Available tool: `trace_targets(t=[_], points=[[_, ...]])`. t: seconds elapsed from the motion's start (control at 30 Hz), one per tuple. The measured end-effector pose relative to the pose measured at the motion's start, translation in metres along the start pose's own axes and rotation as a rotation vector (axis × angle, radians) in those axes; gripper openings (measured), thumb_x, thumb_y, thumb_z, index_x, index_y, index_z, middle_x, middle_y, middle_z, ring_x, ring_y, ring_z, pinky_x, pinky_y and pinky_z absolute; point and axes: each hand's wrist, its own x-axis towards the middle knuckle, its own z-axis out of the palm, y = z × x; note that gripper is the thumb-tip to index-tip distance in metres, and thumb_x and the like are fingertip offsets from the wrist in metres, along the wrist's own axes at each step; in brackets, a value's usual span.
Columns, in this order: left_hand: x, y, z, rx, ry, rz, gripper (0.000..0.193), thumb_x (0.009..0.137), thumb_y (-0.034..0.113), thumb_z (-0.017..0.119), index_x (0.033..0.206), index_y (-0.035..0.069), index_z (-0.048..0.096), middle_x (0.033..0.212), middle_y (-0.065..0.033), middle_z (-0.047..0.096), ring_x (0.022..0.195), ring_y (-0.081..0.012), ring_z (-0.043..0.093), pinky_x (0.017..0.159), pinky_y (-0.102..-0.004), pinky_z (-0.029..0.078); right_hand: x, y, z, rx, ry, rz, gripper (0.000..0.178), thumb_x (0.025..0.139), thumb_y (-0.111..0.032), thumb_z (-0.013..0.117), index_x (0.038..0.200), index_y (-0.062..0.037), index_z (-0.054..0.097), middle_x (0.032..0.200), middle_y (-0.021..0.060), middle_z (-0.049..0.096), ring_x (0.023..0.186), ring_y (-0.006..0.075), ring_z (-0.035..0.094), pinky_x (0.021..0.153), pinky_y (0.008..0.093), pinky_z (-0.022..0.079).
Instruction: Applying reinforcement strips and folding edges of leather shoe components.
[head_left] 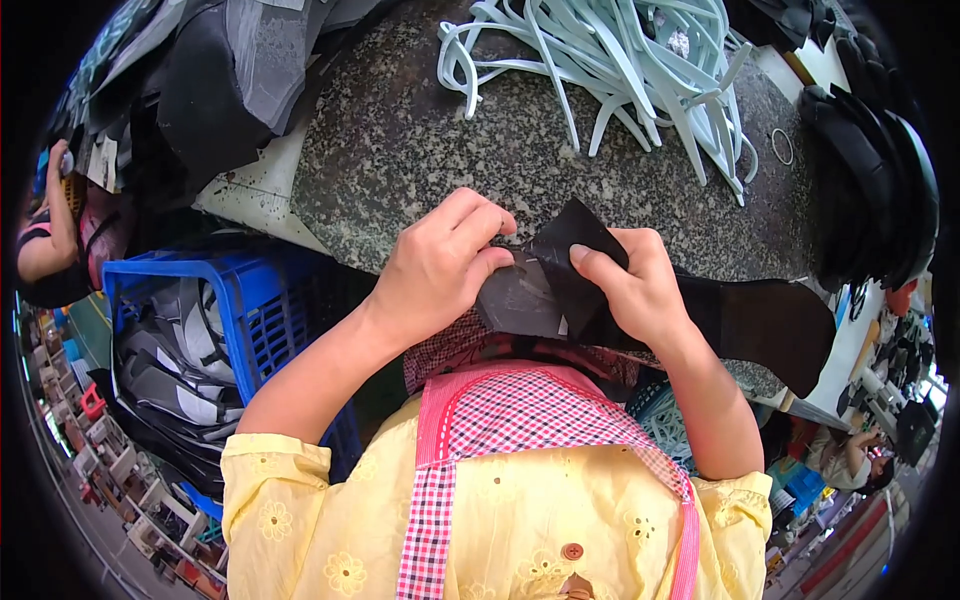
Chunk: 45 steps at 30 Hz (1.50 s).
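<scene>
My right hand [640, 285] grips a black flexible sheet piece [580, 285], thumb on top and the other fingers hidden beneath. One pointed corner of the piece is folded up, and its dark grey face [520, 300] shows to the left. At that left edge my left hand [435, 265] is closed in a pinch, thumb against the fingers. A long black strip with a rounded end [770, 325] stretches out to the right from under my right wrist; whether it belongs to the same piece I cannot tell. Both hands are at the near edge of the speckled stone tabletop [400, 150].
Pale blue strips [620, 70] lie tangled at the far side. Stacked grey and black sheets [240, 80] are at the far left, black curved pieces [870, 180] at the right. A blue crate [180, 265] holding cut pieces stands left. Other people [50, 235] are nearby.
</scene>
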Motion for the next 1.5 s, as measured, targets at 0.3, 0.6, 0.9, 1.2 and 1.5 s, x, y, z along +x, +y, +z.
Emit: trace_targets(t=[0.3, 0.6, 0.9, 1.2, 1.5], points=[[-0.008, 0.006, -0.014, 0.021, 0.345, 0.289, 0.021, 0.079, -0.003, 0.06, 0.099, 0.004, 0.064, 0.095, -0.013, 0.062, 0.087, -0.0272, 0.063, 0.074, -0.0357, 0.051, -0.026, 0.016, 0.046, -0.907, 0.109, -0.599, 0.088, 0.062, -0.045, 0.075, 0.129, 0.0052, 0.048, 0.107, 0.0115, 0.048, 0.089, 0.0247, 0.048, 0.069, 0.0354, 0.039], [-0.064, -0.002, 0.013, 0.763, -0.136, 0.294, 0.061, 0.079, 0.037, 0.062, 0.132, 0.01, 0.051, 0.142, -0.0063, 0.046, 0.129, -0.0193, 0.045, 0.111, -0.0488, 0.017, -0.049, 0.027, 0.031, -1.124, 0.193, -0.651, 0.048, 0.076, -0.013, 0.054, 0.119, 0.0089, 0.054, 0.101, 0.0087, 0.05, 0.086, 0.0186, 0.048, 0.065, 0.0308, 0.036], [-0.024, 0.063, -0.021, 0.793, -0.26, 0.409, 0.045, 0.079, 0.037, 0.066, 0.098, -0.004, 0.066, 0.107, -0.0181, 0.065, 0.109, -0.0311, 0.058, 0.094, -0.0446, 0.044, -0.07, 0.045, -0.007, -1.044, 0.293, -0.744, 0.026, 0.074, -0.006, 0.06, 0.095, 0.0087, 0.062, 0.087, 0.0105, 0.056, 0.08, 0.0213, 0.056, 0.063, 0.03, 0.044], [0.005, 0.064, 0.042, 0.554, -0.191, 0.524, 0.03, 0.074, 0.017, 0.063, 0.098, -0.001, 0.064, 0.098, -0.0103, 0.062, 0.089, -0.0221, 0.059, 0.081, -0.0351, 0.048, -0.061, 0.077, -0.021, -0.709, 0.411, -0.822, 0.031, 0.062, -0.012, 0.066, 0.089, 0.0014, 0.061, 0.101, 0.0133, 0.061, 0.094, 0.0287, 0.06, 0.074, 0.037, 0.052], [0.023, 0.06, 0.051, 0.354, -0.251, 0.199, 0.012, 0.077, 0.011, 0.067, 0.078, 0.005, 0.057, 0.089, -0.0058, 0.057, 0.084, -0.0254, 0.053, 0.07, -0.0372, 0.044, -0.052, 0.074, -0.021, -0.778, 0.438, -0.917, 0.02, 0.065, -0.014, 0.058, 0.081, -0.0027, 0.059, 0.09, 0.0101, 0.06, 0.088, 0.0241, 0.06, 0.069, 0.0327, 0.048]])
